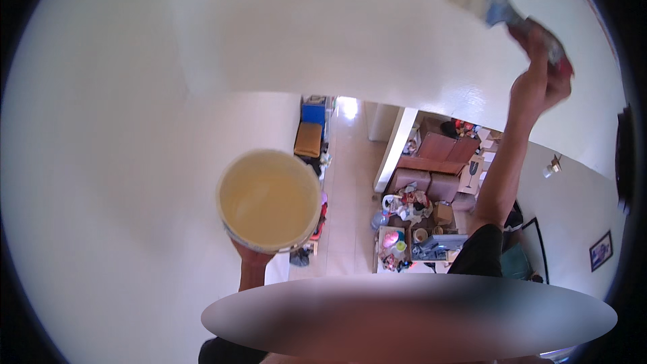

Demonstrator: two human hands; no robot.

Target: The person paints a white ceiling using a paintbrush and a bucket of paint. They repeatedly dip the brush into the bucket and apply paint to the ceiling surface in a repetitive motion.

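Observation:
My left hand holds up a round bucket from below; most of its fingers are hidden beneath it. Cream-coloured paint coats the inside of the bucket. At the upper right my raised right hand grips the red handle of a wide paintbrush. The brush's pale bristles point up and left, over the white painted surface. Whether the bristle tips touch that surface I cannot tell.
Far below runs a tiled floor. A blue crate and a brown box stand along its left side. To the right are brown armchairs, a cluttered table and a cardboard box. A framed picture and a wall lamp hang farther right.

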